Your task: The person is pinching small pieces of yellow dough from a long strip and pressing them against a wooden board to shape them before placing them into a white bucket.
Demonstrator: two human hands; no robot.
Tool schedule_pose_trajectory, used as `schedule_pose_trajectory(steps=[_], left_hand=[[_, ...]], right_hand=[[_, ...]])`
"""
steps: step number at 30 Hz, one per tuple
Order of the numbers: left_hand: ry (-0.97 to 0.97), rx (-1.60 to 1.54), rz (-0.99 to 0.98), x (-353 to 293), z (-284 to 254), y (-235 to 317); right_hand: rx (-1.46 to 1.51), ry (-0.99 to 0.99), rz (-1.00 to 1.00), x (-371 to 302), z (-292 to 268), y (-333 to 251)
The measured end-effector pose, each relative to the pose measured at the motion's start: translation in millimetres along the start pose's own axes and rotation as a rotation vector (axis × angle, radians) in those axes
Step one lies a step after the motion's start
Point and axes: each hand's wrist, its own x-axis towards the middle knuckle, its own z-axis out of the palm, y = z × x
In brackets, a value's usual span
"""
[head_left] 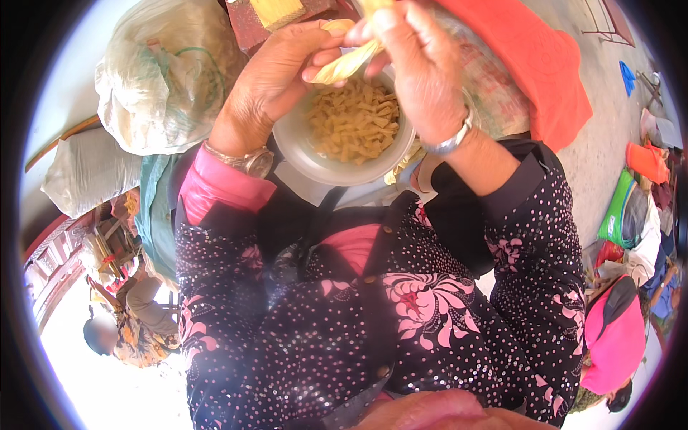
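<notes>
My left hand [276, 75] and my right hand [424, 75] are raised together at the top of the view. Between their fingers runs a pale yellow, creased strip [349, 66], soft-looking like paper or husk; I cannot tell which. The left thumb and fingers pinch one end. The right fingers grip the other end, and more yellow material shows above them, cut off by the view's top edge. Just below the hands is a white bowl [342, 175] holding many small folded yellow pieces [355, 123].
A bulging translucent plastic bag [168, 79] stands left of the bowl, beside a white sack [93, 168]. Red cloth [541, 79] lies to the right. A yellow block [276, 11] sits at the top. Other people are at lower left [140, 322] and lower right [616, 330].
</notes>
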Motion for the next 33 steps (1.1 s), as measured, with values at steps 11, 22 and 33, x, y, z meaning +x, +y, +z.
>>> schedule_pose_trajectory(steps=[11,22,33], left_hand=[[0.047,0.295,0.125,-3.7,6.7,6.8],[0.344,1.417,0.913,-5.4,9.9,8.2],[0.003,-0.295,0.344,-8.8,18.3,13.3]], right_hand=[[-0.168,-0.040,0.009,19.6,-6.0,17.8],[-0.105,-0.454,0.246,43.8,-23.1,29.1],[0.027,-0.516,0.068,35.0,-20.4,6.1]])
